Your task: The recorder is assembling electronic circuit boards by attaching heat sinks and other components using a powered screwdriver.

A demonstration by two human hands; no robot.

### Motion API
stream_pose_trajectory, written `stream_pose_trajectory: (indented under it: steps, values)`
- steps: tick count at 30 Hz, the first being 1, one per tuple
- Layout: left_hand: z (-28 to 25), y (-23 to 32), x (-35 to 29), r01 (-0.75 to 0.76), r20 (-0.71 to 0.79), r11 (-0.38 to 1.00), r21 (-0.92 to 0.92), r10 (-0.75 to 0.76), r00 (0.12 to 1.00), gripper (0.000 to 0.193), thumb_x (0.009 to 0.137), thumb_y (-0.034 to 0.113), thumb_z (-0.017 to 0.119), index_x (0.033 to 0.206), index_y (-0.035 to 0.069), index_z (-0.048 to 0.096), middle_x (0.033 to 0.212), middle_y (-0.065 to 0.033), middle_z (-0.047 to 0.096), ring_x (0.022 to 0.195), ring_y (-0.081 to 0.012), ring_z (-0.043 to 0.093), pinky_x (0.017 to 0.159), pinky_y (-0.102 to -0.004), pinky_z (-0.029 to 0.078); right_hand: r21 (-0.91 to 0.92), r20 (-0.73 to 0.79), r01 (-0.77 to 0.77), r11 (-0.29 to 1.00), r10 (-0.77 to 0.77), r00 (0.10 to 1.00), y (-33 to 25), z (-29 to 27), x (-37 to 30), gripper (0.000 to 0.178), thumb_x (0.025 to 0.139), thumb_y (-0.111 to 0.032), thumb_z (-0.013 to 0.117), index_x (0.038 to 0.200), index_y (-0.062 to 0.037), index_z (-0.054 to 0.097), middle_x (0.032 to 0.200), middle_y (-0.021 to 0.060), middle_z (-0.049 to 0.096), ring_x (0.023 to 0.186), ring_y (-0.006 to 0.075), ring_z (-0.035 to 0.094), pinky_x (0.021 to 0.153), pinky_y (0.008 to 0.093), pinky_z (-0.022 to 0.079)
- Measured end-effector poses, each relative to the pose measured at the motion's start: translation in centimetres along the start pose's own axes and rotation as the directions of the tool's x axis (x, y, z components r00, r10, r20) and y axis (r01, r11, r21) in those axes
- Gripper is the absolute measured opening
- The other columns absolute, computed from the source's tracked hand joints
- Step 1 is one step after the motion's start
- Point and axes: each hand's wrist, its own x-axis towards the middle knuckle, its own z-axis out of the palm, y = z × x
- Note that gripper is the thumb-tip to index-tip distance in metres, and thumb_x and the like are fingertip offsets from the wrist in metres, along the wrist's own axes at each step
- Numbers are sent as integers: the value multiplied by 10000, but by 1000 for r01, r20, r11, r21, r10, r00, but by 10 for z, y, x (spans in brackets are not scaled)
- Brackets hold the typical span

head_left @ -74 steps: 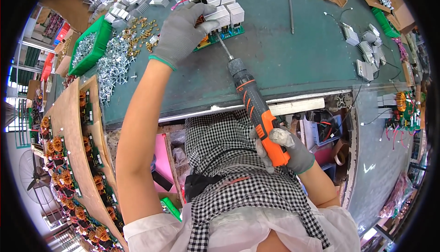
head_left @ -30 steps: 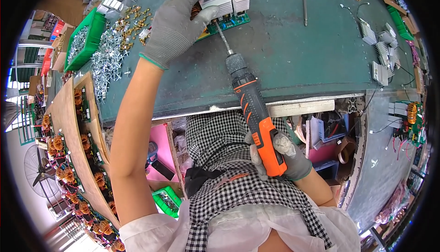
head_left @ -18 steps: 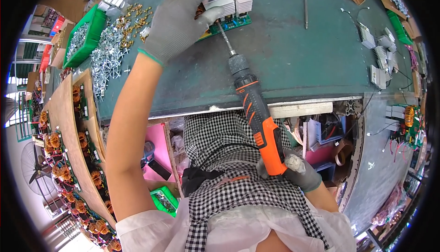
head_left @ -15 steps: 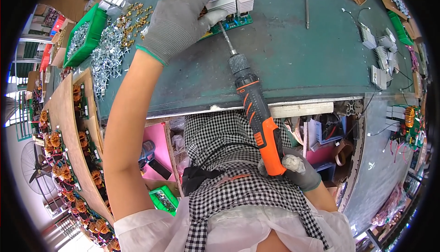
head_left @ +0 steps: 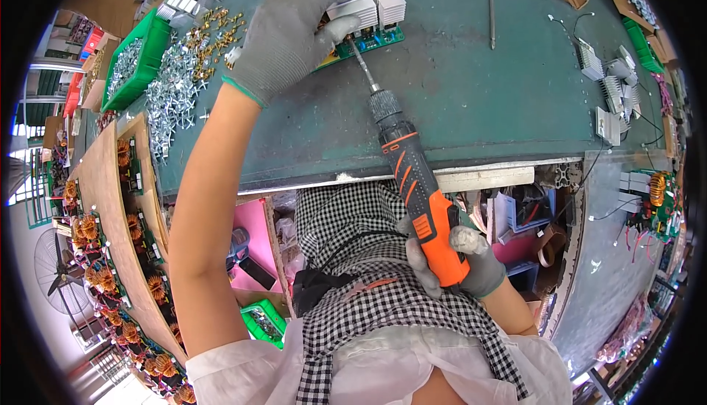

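My left hand (head_left: 283, 40), in a grey glove, grips a green circuit board (head_left: 381, 39) that carries silver heat sinks (head_left: 366, 6). The thumb presses near the board's front edge, and the other fingers curl over its left part, hiding it. Wrapped round the back end of an orange and black electric screwdriver (head_left: 420, 191) is my right hand (head_left: 471, 263), gloved too. The screwdriver points away from me, and its long bit (head_left: 362, 62) reaches the board's front edge beside my left thumb. Whether the tip sits on a screw cannot be made out.
Left of the board lie piles of silver screws (head_left: 173, 103) and brass-coloured screws (head_left: 213, 40), next to a green bin (head_left: 138, 62). Loose heat sinks (head_left: 611, 81) with wires lie at the right. A thin metal rod (head_left: 492, 11) rests toward the back. Wound-coil boards (head_left: 96, 272) stand at far left.
My right hand's fingers have come further round the screwdriver's handle. The screwdriver's back end has shifted slightly right and toward me. Hand and board at the left have barely moved.
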Motion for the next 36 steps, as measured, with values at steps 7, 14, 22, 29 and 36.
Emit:
stream_pose_trajectory:
  steps: [7,14,22,29,36]
  values:
    - [8,1,-4,67,-15,995,-68,-68,998,303,810,251,726,1029,70,620,892,-119,593,810,-304,608,711,-407,498,-3,-109,-32,999,32,993,-1,13,5,502,876,-238,677,1274,-6,477,983,84,616,879,147,636,750,259,556]
    - [3,12,3,63,-10,995,-81,-64,998,288,883,246,677,1080,42,624,929,-114,609,763,-254,618,696,-347,495,-129,-132,12,992,-29,991,-1,13,9,428,886,-165,668,1236,6,490,977,81,628,860,152,637,748,272,556]
    - [-4,23,4,-7,-79,995,-96,-1,997,231,826,129,665,988,-3,566,895,-222,596,878,-419,585,777,-456,470,-100,-80,26,995,-34,996,-3,12,12,465,868,-206,679,1241,-1,493,950,87,638,816,155,641,719,281,558]
    - [3,15,0,75,-23,993,-96,-77,997,272,864,195,666,1078,41,597,926,-167,610,840,-331,610,756,-404,484,-130,-47,49,990,-55,997,0,-3,16,525,841,-246,691,1256,-1,481,879,89,644,626,173,636,506,297,541]
    - [1,-5,-23,225,-28,836,-501,-275,961,390,894,252,652,1250,108,581,1110,-140,638,1003,-301,629,861,-350,514,-502,-240,17,865,-158,958,1,3,-9,623,847,-403,650,1250,42,484,807,150,634,559,208,621,439,305,531]
